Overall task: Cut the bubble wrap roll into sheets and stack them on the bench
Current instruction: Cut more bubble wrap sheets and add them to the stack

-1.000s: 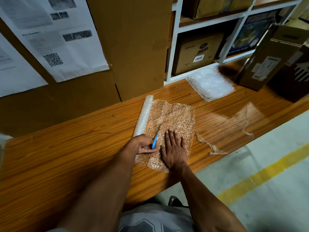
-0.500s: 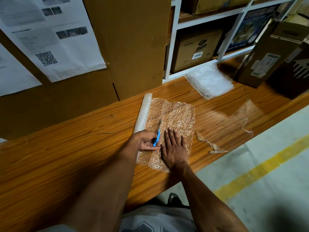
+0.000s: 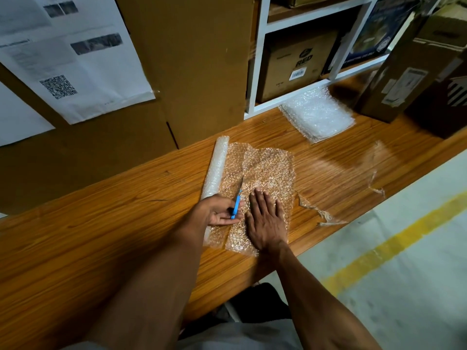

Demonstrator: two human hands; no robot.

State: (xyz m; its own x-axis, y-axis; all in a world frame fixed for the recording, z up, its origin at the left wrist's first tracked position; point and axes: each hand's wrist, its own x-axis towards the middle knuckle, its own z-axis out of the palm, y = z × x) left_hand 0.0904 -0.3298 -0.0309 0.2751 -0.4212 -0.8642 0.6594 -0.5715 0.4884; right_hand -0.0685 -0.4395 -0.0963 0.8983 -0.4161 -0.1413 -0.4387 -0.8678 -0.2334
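The left hand (image 3: 219, 210) pinches a blue-handled cutter (image 3: 236, 203) at mid-frame, blade laid on the unrolled bubble wrap sheet (image 3: 267, 170). Just right of it, the right hand (image 3: 265, 218) lies flat with fingers spread, pressing the sheet down. The clear, bubbled sheet runs from the bubble wrap roll (image 3: 217, 168) along its left edge. A stack of cut sheets (image 3: 318, 114) rests on the wooden surface (image 3: 101, 236) at upper right.

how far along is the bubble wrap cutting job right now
Done: a stack of cut sheets lies by the shelf. In hand: the left hand holds a blue cutter on the unrolled wrap while the right hand presses it flat. Left: the roll holds more to cut.
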